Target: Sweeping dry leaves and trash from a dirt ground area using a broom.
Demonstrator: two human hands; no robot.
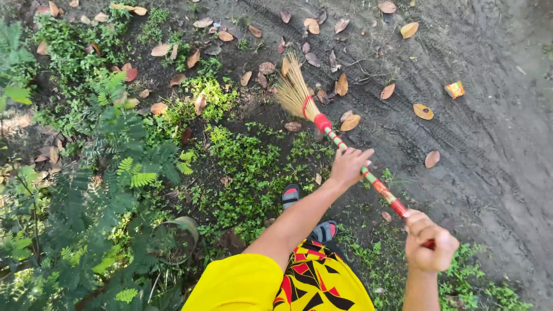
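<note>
A straw broom (pixel 296 92) with a red, green and white wrapped handle (pixel 380 187) slants from upper left to lower right over the dirt. My left hand (pixel 348 166) grips the handle near its middle. My right hand (pixel 429 242) is closed around the handle's lower end. The bristles rest among dry brown leaves (pixel 342 85) on the dark soil. My feet in sandals (pixel 291 196) stand just below the left hand, beside low green weeds.
Leafy plants and ferns (pixel 103 173) fill the left side, with a round dark pot (pixel 175 239) low among them. Scattered fallen leaves lie across the dirt track (pixel 495 144). A small orange wrapper (pixel 454 89) lies at the upper right.
</note>
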